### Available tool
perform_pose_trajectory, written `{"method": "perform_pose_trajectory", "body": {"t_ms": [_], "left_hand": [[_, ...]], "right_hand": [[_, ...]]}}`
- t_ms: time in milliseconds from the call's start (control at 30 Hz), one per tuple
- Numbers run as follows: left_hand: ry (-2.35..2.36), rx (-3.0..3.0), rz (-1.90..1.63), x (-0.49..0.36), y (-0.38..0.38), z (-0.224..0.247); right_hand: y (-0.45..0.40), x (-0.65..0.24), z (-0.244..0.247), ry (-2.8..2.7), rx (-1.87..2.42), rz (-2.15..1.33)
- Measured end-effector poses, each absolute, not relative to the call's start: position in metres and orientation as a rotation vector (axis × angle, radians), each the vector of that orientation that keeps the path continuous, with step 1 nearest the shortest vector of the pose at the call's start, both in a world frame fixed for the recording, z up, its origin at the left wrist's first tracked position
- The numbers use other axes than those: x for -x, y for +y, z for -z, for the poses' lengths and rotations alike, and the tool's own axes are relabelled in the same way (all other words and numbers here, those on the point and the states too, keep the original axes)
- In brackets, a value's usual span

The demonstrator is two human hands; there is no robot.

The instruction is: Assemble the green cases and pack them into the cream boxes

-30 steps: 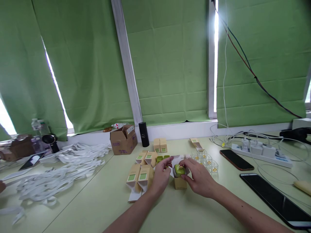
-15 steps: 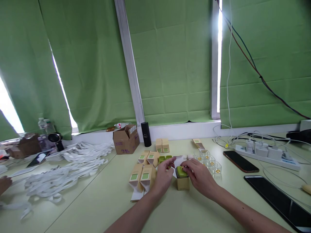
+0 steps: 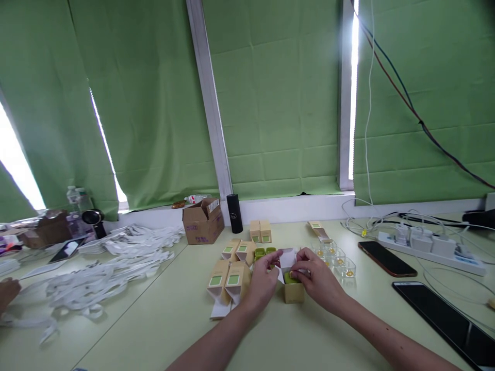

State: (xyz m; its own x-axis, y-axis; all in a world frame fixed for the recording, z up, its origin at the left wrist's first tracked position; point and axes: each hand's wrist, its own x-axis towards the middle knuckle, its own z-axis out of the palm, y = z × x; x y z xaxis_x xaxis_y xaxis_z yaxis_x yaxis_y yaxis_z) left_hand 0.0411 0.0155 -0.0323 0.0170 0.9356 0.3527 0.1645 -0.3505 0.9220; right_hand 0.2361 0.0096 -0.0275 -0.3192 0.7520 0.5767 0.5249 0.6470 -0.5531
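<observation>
A small kraft-paper box [image 3: 294, 294] stands upright and open on the table in front of me, its white-lined flap [image 3: 286, 257] raised at the back. Down in its mouth sits a glossy green rounded-square piece [image 3: 289, 279]. My right hand [image 3: 320, 282] is closed, thumb and fingers pinching that piece from above. At the box's left side, my left hand [image 3: 264, 281] has its fingertips closed on the edge of the flap. More green pieces [image 3: 265, 251] lie behind my left hand, partly hidden by it.
Several kraft boxes [image 3: 236, 278] with green labels stand left of my hands; clear cups [image 3: 340, 260] are at the right. Beyond lie two phones [image 3: 386, 258] and a power strip [image 3: 433, 247]. White straps [image 3: 112, 273] cover the left, beside another person's hand [image 3: 8, 292].
The green piece has gone down deeper into the box, with my right hand still on it. My left hand stays at the flap. The whole view has shifted slightly.
</observation>
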Motion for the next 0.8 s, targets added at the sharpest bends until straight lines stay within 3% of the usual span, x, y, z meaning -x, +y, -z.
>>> {"method": "perform_pose_trajectory", "body": {"t_ms": [800], "left_hand": [[1.119, -1.57, -1.432, -0.0429, 0.0167, 0.0335]], "right_hand": [[0.008, -0.2382, 0.0286, -1.942, 0.877, -0.354]]}}
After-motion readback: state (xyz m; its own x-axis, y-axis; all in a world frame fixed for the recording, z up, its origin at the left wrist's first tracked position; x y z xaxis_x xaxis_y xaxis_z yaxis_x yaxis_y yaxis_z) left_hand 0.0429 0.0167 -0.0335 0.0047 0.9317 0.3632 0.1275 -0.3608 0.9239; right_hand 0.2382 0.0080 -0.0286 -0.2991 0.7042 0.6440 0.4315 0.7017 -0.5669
